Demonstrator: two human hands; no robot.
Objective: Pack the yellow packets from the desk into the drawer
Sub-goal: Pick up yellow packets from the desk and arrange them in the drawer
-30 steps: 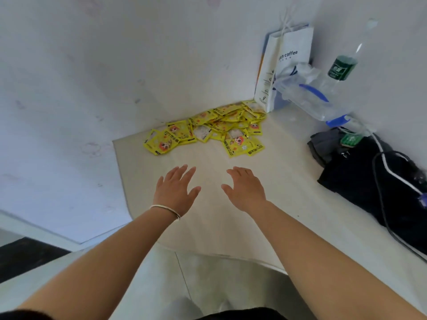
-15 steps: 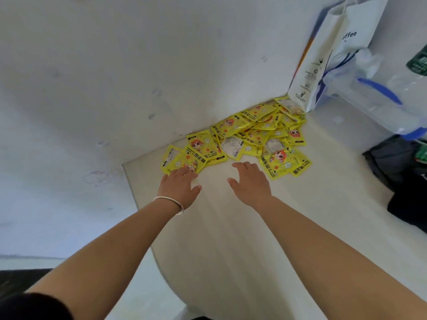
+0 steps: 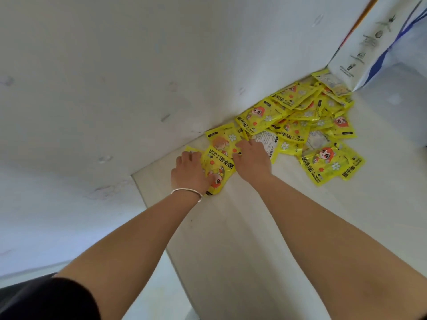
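Observation:
A loose heap of yellow packets (image 3: 298, 121) with cartoon prints lies on the pale desk (image 3: 242, 227), pushed against the white wall in the corner. My left hand (image 3: 189, 174), a thin bracelet on its wrist, sits at the heap's left end with fingers curled over the edge of a packet (image 3: 219, 167) and the thumb on top. My right hand (image 3: 253, 158) lies just right of it, pressed onto the neighbouring packets with its fingertips tucked out of sight. No drawer is in view.
A white paper bag (image 3: 369, 49) stands against the wall at the heap's far right end. The desk's left edge (image 3: 147, 204) drops off close to my left wrist. Two packets (image 3: 332, 162) lie apart at the heap's near right.
Both hands have moved forward from the bare desk onto the left end of the heap. The view has moved closer, so the bottle and the dark bag are out of frame.

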